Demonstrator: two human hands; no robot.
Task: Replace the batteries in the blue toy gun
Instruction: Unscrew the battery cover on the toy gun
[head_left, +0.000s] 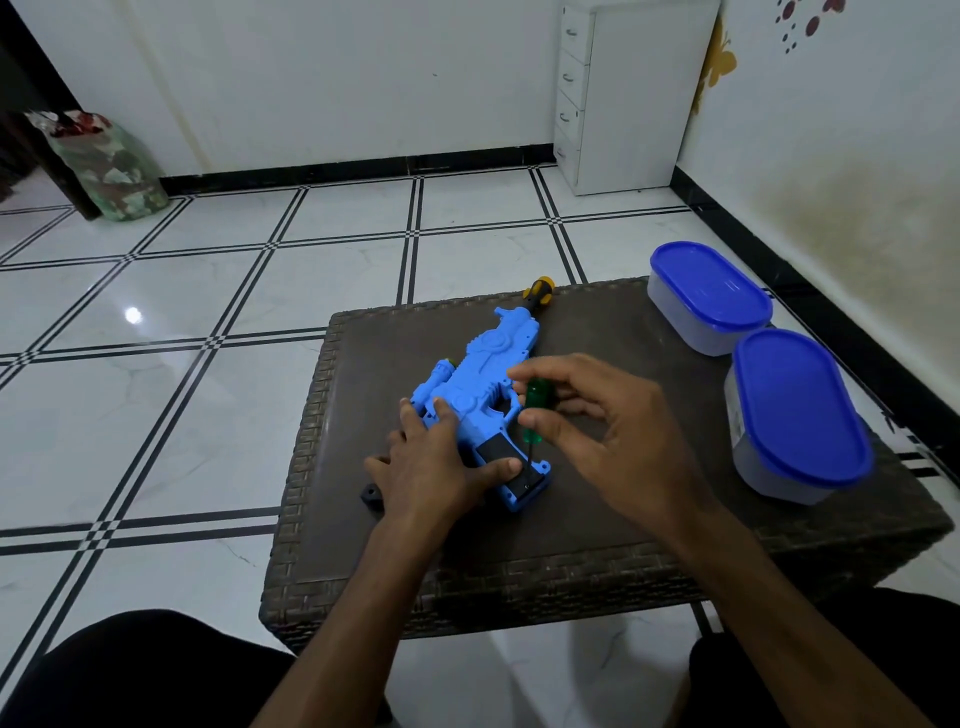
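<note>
Right hand (597, 431) pinches green screwdriver (535, 410) | left hand (436, 467) flat, pressing blue toy gun (483, 374)

toy gun (480, 374): blue moulded plastic, ribbed, dull sheen
grip panel (500, 453): black, matt
green screwdriver (536, 410): translucent glossy plastic handle, thin dark metal shaft
second screwdriver (539, 292): yellow-and-black handle
table (597, 540): dark woven wicker, rough, matt
containers (701, 322): frosted plastic, smooth blue lids
floor (208, 291): glossy white tile
</note>
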